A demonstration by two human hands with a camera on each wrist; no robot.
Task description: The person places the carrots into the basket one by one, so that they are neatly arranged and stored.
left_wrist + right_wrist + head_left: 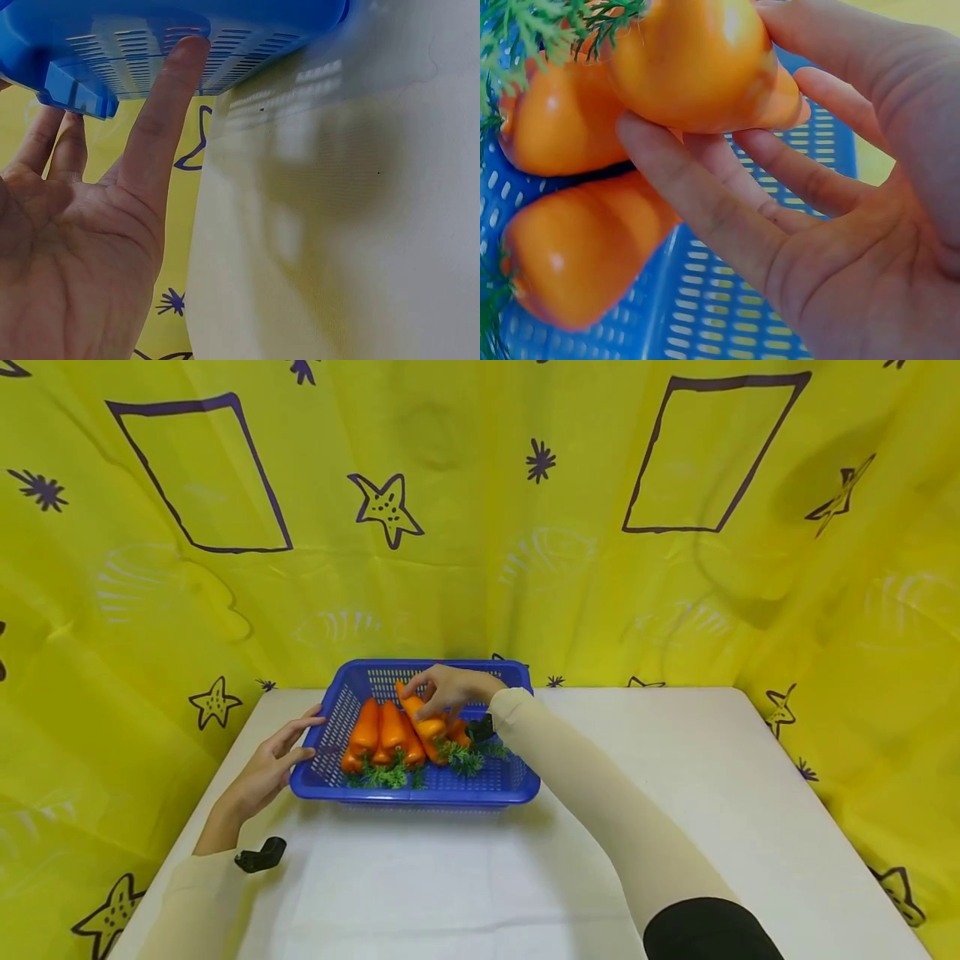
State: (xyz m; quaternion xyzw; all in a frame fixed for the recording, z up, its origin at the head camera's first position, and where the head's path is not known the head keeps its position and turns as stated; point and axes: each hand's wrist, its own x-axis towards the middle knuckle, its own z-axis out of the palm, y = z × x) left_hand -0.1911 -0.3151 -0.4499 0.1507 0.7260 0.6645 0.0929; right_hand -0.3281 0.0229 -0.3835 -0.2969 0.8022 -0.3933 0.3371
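Observation:
Near the back of the table stands a blue plastic basket with slotted walls. Several plump orange toy carrots with green leafy tops lie in it, stacked on one another. My right hand reaches in from the right and holds one carrot between thumb and fingers, above the others. The narrow end of that carrot points to the back of the basket. At the basket's left side, my left hand touches the rim and outer wall with extended fingers; one finger presses the slotted wall.
The basket rests on a white table. A yellow curtain with starfish drawings hangs close behind it and along both sides. Each wrist carries a small black device.

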